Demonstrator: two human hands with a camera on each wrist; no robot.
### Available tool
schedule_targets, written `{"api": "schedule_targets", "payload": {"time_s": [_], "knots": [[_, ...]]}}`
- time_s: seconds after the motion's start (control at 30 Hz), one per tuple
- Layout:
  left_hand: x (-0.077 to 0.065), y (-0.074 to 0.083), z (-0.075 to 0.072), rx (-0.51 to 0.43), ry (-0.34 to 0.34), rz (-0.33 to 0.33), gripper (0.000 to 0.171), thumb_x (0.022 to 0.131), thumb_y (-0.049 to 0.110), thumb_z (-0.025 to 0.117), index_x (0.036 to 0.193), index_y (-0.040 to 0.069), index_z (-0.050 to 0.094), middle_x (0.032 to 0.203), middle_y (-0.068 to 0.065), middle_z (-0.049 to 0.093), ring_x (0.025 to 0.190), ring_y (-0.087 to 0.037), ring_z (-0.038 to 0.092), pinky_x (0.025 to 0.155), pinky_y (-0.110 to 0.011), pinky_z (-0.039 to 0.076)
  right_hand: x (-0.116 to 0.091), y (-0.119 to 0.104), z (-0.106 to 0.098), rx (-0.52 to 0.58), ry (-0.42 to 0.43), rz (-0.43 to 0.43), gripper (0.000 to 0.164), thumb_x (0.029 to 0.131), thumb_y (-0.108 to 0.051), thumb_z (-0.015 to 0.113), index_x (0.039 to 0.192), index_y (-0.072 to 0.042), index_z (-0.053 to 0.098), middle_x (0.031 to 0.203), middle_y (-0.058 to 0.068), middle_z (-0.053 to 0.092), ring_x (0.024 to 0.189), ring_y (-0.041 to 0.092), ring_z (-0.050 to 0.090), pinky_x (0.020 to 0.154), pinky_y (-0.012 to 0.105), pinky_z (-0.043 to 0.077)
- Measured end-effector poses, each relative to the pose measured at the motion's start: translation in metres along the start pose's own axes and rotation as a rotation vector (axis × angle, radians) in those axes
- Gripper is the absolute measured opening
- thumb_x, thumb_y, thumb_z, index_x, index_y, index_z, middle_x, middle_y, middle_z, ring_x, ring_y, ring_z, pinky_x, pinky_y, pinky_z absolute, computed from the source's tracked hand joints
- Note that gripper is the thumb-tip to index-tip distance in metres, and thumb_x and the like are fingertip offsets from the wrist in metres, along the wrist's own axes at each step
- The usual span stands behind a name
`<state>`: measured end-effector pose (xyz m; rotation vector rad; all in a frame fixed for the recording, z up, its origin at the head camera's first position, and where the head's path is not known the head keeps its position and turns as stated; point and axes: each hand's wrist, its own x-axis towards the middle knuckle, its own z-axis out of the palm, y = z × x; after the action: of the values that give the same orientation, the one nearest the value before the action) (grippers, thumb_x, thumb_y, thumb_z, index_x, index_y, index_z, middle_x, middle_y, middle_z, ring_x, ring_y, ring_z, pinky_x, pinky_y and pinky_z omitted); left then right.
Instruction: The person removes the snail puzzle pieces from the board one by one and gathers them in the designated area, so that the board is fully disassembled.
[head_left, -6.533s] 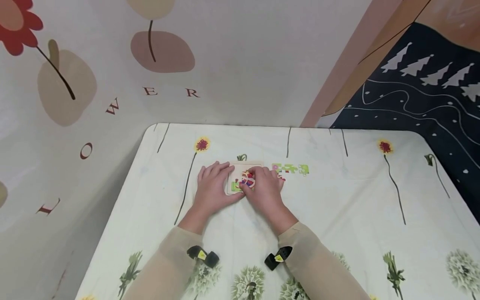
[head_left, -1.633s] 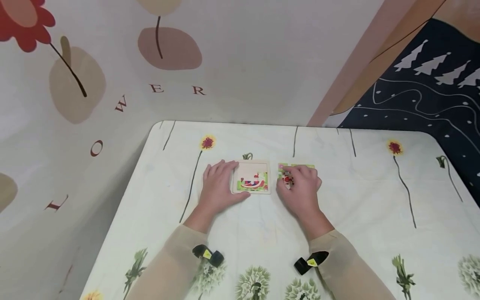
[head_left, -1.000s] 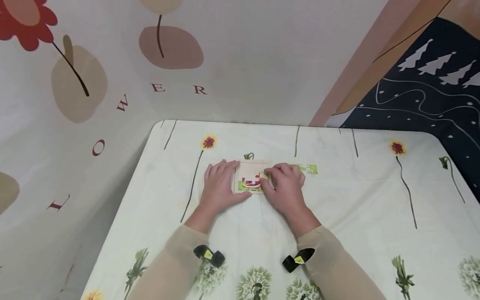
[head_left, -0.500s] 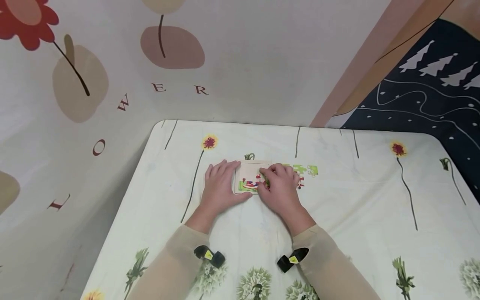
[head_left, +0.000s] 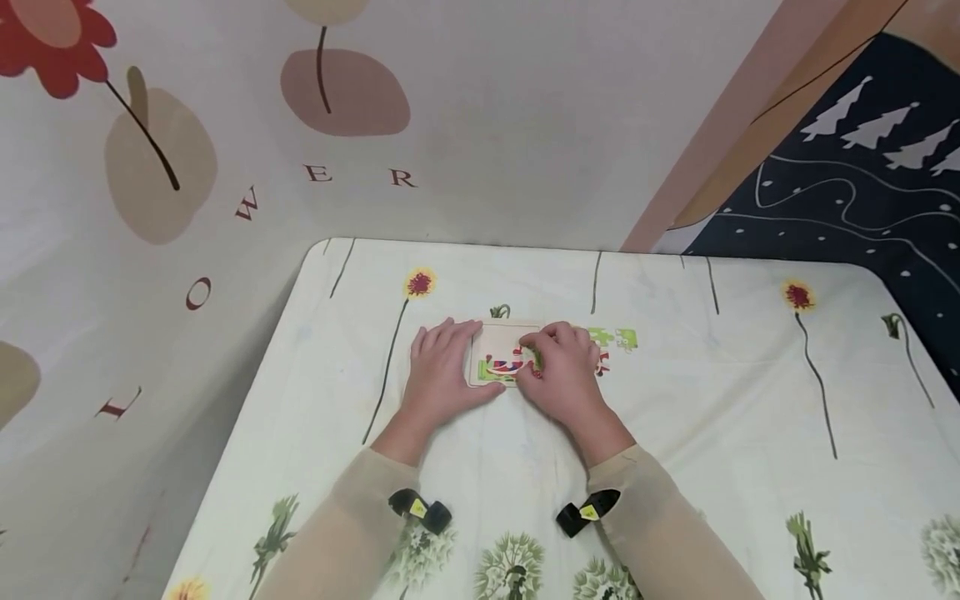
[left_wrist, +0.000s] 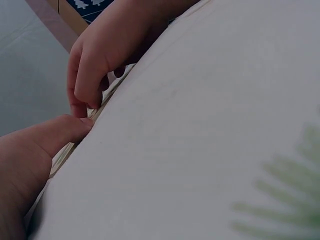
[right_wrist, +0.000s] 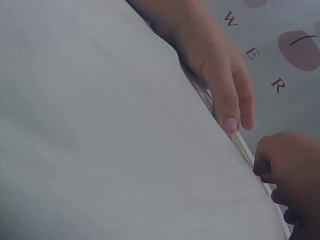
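A square wooden puzzle board [head_left: 495, 337] lies on the table, its lower part filled with colourful green, red and blue pieces and its upper part bare. My left hand [head_left: 438, 371] holds the board at its left side, fingers by the upper left corner and thumb along the near edge. Over the board's right side, my right hand [head_left: 566, 371] pinches a greenish puzzle piece [head_left: 536, 357] between thumb and index finger, mostly hidden by the fingers. The left wrist view shows the left thumb [left_wrist: 75, 127] on the board's edge, close to the right fingertips.
Loose green puzzle pieces [head_left: 626, 338] lie to the right of the board, with a red-and-white piece [head_left: 603, 363] partly behind the right hand. A white flower-print cloth [head_left: 712, 375] covers the table. A printed wall [head_left: 487, 167] rises behind the far edge.
My right hand has gone from the board to the loose pieces and come back over the board's right side. During the last half second it barely shifts. The left hand stays at the board.
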<state>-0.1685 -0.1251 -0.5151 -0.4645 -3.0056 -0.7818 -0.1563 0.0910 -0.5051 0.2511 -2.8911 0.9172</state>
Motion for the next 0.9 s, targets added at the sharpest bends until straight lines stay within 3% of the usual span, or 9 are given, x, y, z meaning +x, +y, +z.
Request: {"api": "schedule_targets", "payload": {"time_s": [0.17, 0.33, 0.73, 0.9], "knots": [[0.0012, 0.0001, -0.0003, -0.004, -0.007, -0.003, 0.1, 0.079, 0.058, 0.088, 0.159, 0.016, 0.047, 0.162, -0.005, 0.047, 0.156, -0.033, 0.029, 0.127, -0.061, 0.01, -0.001, -0.0001, 0.0009, 0.009, 0.032, 0.009, 0.039, 0.084, -0.019, 0.075, 0.123, -0.015, 0.077, 0.127, 0.011, 0.058, 0.123, 0.036, 0.043, 0.107, 0.061, 0.027], [-0.0001, -0.0019, -0.001, 0.003, -0.016, -0.009, 0.099, 0.079, 0.057, 0.088, 0.159, 0.016, 0.047, 0.162, -0.004, 0.047, 0.156, -0.033, 0.029, 0.127, -0.06, 0.01, -0.0027, -0.0006, 0.0034, 0.006, 0.047, -0.001, 0.037, 0.086, -0.017, 0.076, 0.123, -0.02, 0.078, 0.125, 0.007, 0.064, 0.12, 0.033, 0.046, 0.1, 0.057, 0.033], [-0.0009, -0.0016, -0.0006, 0.001, 0.004, 0.006, 0.099, 0.079, 0.057, 0.089, 0.158, 0.015, 0.047, 0.161, -0.005, 0.048, 0.155, -0.033, 0.03, 0.127, -0.06, 0.011, -0.0054, 0.0025, 0.0039, 0.036, 0.181, -0.133, 0.032, 0.085, -0.007, 0.08, 0.116, -0.014, 0.082, 0.115, 0.006, 0.066, 0.109, 0.033, 0.051, 0.093, 0.057, 0.035], [-0.0013, 0.0005, -0.0011, 0.002, 0.012, 0.021, 0.099, 0.078, 0.058, 0.088, 0.158, 0.014, 0.048, 0.161, -0.005, 0.049, 0.155, -0.034, 0.031, 0.127, -0.061, 0.012, -0.007, 0.0023, 0.0018, -0.001, 0.209, -0.165, 0.035, 0.083, -0.003, 0.079, 0.117, -0.013, 0.083, 0.112, 0.007, 0.067, 0.107, 0.034, 0.052, 0.093, 0.058, 0.035]]}}
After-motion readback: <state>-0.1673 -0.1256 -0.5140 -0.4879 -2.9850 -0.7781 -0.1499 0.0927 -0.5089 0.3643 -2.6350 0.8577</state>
